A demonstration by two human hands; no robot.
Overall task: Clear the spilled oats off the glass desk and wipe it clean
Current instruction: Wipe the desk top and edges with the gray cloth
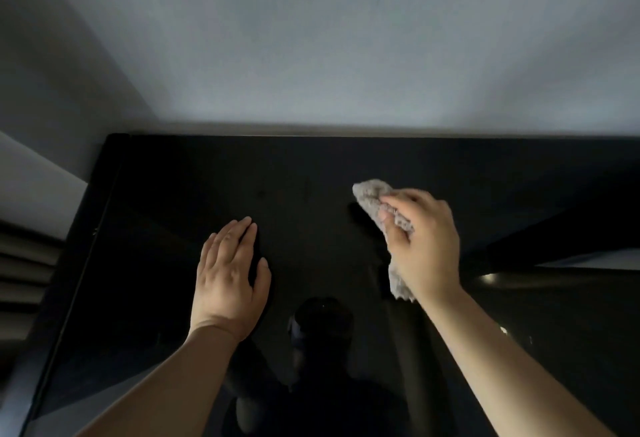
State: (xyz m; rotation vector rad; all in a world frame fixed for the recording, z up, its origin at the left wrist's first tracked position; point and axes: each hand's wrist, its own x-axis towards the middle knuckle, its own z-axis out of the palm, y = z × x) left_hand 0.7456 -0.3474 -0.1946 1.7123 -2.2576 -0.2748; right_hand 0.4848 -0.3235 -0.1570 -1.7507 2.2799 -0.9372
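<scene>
The black glass desk [311,173] fills the lower half of the head view and reflects me darkly. My left hand [228,273] lies flat on the glass with straight fingers, left of centre. My right hand [424,246] grips a bunched grey cloth [369,194] right of centre; the cloth sticks out past the fingertips and hangs below the palm. I see no oats on the dark surface.
A pale wall [329,38] stands right behind the desk's far edge. The desk's left edge [86,239] runs diagonally beside a grey curtain [24,263]. A few small bright specks [504,331] show on the glass at right.
</scene>
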